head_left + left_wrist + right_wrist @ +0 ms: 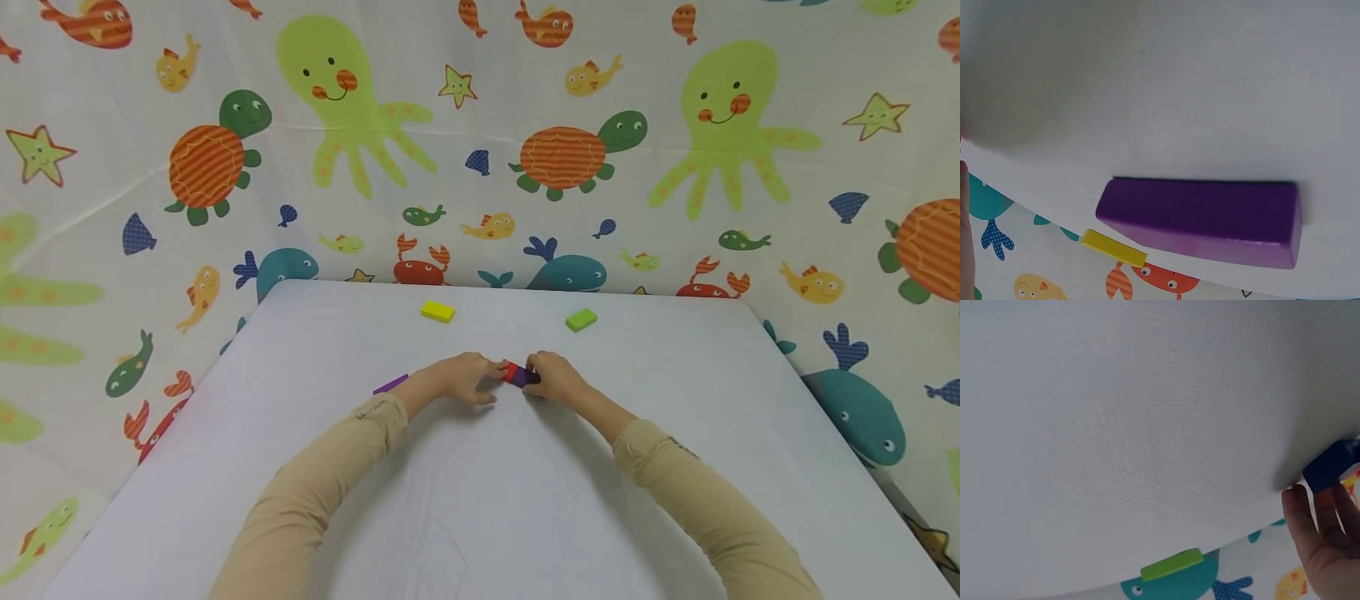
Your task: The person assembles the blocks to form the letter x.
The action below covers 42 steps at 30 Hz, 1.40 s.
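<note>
Near the middle of the table in the head view, a small red block (511, 372) and a dark purple-blue block (525, 377) sit end to end. My right hand (555, 377) pinches the dark block between fingers and thumb at its right end. In the right wrist view, that block (1330, 465) looks dark blue beside the fingers (1300, 519). My left hand (467, 377) reaches in from the other side, fingertips right at the red block's left end, thumb apart below. Behind the left forearm lies a long purple block (391, 384), shown large in the left wrist view (1200, 212).
Toward the table's far edge lie a yellow block (437, 312) on the left and a light green block (581, 320) on the right. A white cloth covers the table (480, 500). A curtain (480, 208) printed with sea animals hangs behind and at both sides.
</note>
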Motion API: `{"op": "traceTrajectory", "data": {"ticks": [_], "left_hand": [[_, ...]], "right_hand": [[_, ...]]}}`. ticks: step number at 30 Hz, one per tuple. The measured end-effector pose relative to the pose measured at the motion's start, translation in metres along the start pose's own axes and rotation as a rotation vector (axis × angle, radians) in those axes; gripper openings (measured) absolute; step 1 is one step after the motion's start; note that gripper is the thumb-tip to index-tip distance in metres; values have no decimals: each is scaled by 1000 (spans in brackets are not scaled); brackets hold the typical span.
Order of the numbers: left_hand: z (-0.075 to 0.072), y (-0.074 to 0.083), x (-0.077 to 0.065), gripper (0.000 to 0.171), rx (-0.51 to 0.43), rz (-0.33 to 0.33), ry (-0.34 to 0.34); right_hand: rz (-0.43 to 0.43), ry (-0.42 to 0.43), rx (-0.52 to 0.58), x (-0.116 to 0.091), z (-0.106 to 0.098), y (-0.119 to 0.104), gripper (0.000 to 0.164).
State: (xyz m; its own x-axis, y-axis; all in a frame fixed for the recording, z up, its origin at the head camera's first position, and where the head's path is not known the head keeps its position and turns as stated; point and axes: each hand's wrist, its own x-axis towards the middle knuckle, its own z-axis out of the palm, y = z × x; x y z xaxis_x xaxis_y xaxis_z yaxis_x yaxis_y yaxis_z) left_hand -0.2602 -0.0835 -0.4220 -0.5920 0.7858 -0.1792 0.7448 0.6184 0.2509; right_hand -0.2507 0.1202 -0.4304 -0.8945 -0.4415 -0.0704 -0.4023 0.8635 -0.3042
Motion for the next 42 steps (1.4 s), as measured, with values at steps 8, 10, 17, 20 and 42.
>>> {"op": "traceTrajectory", "data": {"ticks": [8, 10, 17, 20, 42], "left_hand": [[-1, 2, -2, 51, 2, 9, 19], [-1, 3, -2, 51, -19, 4, 20], [0, 3, -4, 53, -18, -2, 15], [-1, 4, -3, 53, -18, 10, 19], [-2, 3, 3, 40, -19, -15, 70]], "right_hand": [[0, -2, 17, -3, 2, -4, 31], [13, -3, 22, -3, 3, -5, 31], [6, 5, 24, -3, 4, -4, 30], [5, 14, 22, -3, 4, -5, 31], [42, -6, 86, 1, 4, -7, 42]]}}
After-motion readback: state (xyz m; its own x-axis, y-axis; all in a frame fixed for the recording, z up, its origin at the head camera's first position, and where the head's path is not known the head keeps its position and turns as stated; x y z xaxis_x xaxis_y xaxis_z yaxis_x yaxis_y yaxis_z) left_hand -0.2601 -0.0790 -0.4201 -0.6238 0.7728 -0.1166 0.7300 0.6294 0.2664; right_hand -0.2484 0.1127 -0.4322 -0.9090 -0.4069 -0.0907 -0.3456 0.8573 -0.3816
